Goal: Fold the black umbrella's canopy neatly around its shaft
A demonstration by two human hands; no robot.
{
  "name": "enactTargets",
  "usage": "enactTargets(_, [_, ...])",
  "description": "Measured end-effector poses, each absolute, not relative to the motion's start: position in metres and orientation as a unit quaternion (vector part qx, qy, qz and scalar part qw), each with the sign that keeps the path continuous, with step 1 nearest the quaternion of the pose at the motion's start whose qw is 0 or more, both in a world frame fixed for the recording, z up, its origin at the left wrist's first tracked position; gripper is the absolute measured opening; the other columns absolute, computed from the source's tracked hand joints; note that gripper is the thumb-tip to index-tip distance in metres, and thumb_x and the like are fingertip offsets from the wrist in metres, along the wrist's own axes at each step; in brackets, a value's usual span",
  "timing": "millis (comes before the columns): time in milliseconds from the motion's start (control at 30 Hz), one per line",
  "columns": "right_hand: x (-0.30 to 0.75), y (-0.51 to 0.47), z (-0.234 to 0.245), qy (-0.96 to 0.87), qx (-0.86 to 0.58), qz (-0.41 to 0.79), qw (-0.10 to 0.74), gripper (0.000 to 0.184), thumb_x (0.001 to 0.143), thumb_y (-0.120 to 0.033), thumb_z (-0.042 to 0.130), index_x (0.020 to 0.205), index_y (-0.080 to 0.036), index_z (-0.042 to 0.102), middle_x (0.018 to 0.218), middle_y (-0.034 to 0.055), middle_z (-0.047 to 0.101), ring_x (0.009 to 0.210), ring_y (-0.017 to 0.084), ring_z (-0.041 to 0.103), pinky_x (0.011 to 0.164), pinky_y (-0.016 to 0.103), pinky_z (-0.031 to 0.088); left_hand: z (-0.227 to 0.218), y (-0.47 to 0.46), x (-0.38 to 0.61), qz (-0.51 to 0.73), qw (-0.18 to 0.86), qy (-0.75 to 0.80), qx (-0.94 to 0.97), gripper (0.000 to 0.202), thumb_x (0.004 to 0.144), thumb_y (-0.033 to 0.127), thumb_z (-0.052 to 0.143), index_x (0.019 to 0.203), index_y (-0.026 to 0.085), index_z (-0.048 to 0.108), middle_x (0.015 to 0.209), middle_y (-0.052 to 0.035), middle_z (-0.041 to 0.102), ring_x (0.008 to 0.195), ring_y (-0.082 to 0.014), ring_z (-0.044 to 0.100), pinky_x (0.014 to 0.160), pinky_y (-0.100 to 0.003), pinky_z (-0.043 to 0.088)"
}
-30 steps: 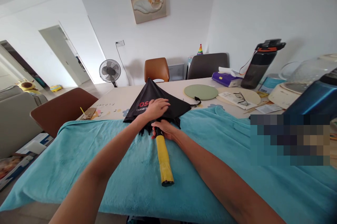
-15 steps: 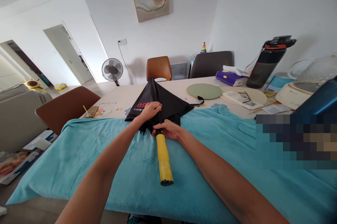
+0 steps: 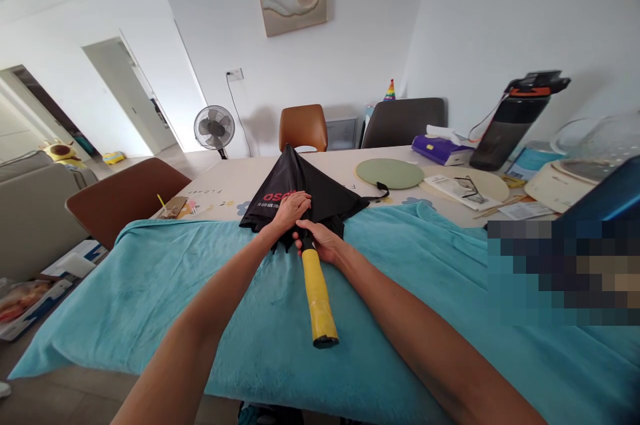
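A black umbrella (image 3: 320,188) with red lettering lies loosely folded, its tip pointing away from me and its canopy partly fanned out. Its yellow handle (image 3: 318,295) points toward me over the turquoise blanket (image 3: 165,292). My left hand (image 3: 294,209) lies on top of the canopy beside the lettering, fingers stretched across the black fabric. Just below it, my right hand (image 3: 323,242) is wrapped round the black part above the yellow grip. The shaft inside the canopy is hidden.
On the table (image 3: 240,175) stand a purple tissue pack (image 3: 440,148), a dark water bottle (image 3: 515,122) and a green round mat (image 3: 390,173). Glasses (image 3: 469,186) lie on papers. A brown chair (image 3: 127,195) is at the left, and a fan (image 3: 214,127) stands behind.
The handle's near end has swung slightly right. My right hand has moved a little up toward my left hand, which has shifted slightly right on the canopy, showing more of the red lettering.
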State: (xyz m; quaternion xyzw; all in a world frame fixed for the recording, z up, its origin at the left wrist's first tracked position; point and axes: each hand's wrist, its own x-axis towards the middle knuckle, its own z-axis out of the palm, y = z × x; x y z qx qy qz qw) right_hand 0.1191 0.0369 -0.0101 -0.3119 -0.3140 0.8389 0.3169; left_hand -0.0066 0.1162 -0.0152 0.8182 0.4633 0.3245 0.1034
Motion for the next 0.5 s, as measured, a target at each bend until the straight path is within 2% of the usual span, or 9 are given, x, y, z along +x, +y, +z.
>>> enactTargets(100, [0.113, 0.033, -0.004, -0.334, -0.353, 0.809, 0.330, 0.015, 0.084, -0.027, 0.048, 0.075, -0.015, 0.049, 0.047, -0.0008, 0.052, 0.036, 0.013, 0.050, 0.037, 0.026, 0.047, -0.014, 0.111, -0.004, 0.344, 0.093, 0.497, 0.791, 0.018, 0.082, 0.024, 0.047, 0.090, 0.019, 0.062, 0.122, -0.0054, 0.057, 0.119, -0.0167, 0.046, 0.105, -0.033, 0.029])
enactTargets(167, [0.107, 0.033, -0.002, -0.357, -0.390, 0.779, 0.338, 0.012, 0.080, -0.025, 0.051, 0.072, -0.016, 0.047, 0.044, -0.0015, 0.051, 0.034, 0.014, 0.050, 0.035, 0.027, 0.045, -0.008, 0.105, -0.003, 0.358, 0.090, 0.558, 0.744, 0.032, 0.077, 0.027, 0.056, 0.106, 0.015, 0.056, 0.128, -0.0118, 0.051, 0.122, -0.0214, 0.043, 0.104, -0.035, 0.031])
enactTargets(233, [0.102, 0.035, -0.002, -0.396, -0.426, 0.737, 0.344, 0.011, 0.075, -0.020, 0.054, 0.068, -0.017, 0.046, 0.041, -0.0015, 0.049, 0.032, 0.015, 0.049, 0.033, 0.027, 0.042, 0.000, 0.100, -0.002, 0.356, 0.123, 0.636, 0.673, 0.051, 0.071, 0.035, 0.063, 0.114, 0.011, 0.050, 0.126, -0.0179, 0.051, 0.120, -0.0273, 0.045, 0.098, -0.038, 0.036])
enactTargets(300, [0.098, 0.038, -0.002, -0.456, -0.432, 0.692, 0.356, 0.014, 0.070, -0.014, 0.056, 0.062, -0.018, 0.045, 0.039, -0.0008, 0.048, 0.033, 0.016, 0.050, 0.034, 0.027, 0.040, 0.012, 0.098, 0.000, 0.344, 0.200, 0.699, 0.595, 0.061, 0.066, 0.045, 0.067, 0.110, 0.008, 0.051, 0.116, -0.0202, 0.057, 0.109, -0.0307, 0.053, 0.086, -0.037, 0.044])
enactTargets(367, [0.095, 0.040, 0.000, -0.536, -0.437, 0.622, 0.368, 0.020, 0.065, -0.010, 0.059, 0.056, -0.020, 0.044, 0.038, -0.0004, 0.045, 0.041, 0.018, 0.054, 0.039, 0.026, 0.040, 0.022, 0.100, 0.003, 0.347, 0.291, 0.721, 0.525, 0.057, 0.064, 0.050, 0.068, 0.101, 0.008, 0.055, 0.101, -0.0175, 0.064, 0.093, -0.0287, 0.061, 0.071, -0.033, 0.049])
enactTargets(433, [0.094, 0.038, 0.002, -0.609, -0.476, 0.521, 0.362, 0.028, 0.060, -0.006, 0.061, 0.049, -0.021, 0.040, 0.039, 0.0000, 0.043, 0.055, 0.020, 0.059, 0.047, 0.025, 0.041, 0.027, 0.103, 0.003, 0.359, 0.354, 0.712, 0.488, 0.046, 0.068, 0.046, 0.066, 0.094, 0.009, 0.058, 0.087, -0.0134, 0.067, 0.080, -0.0249, 0.064, 0.061, -0.031, 0.049])
enactTargets(500, [0.091, 0.033, 0.005, -0.645, -0.521, 0.435, 0.351, 0.035, 0.056, -0.004, 0.062, 0.044, -0.022, 0.034, 0.040, 0.0003, 0.040, 0.067, 0.022, 0.061, 0.052, 0.025, 0.041, 0.026, 0.103, 0.000, 0.368, 0.376, 0.695, 0.490, 0.034, 0.075, 0.039, 0.062, 0.092, 0.009, 0.060, 0.080, -0.0111, 0.066, 0.074, -0.0225, 0.064, 0.059, -0.030, 0.050])
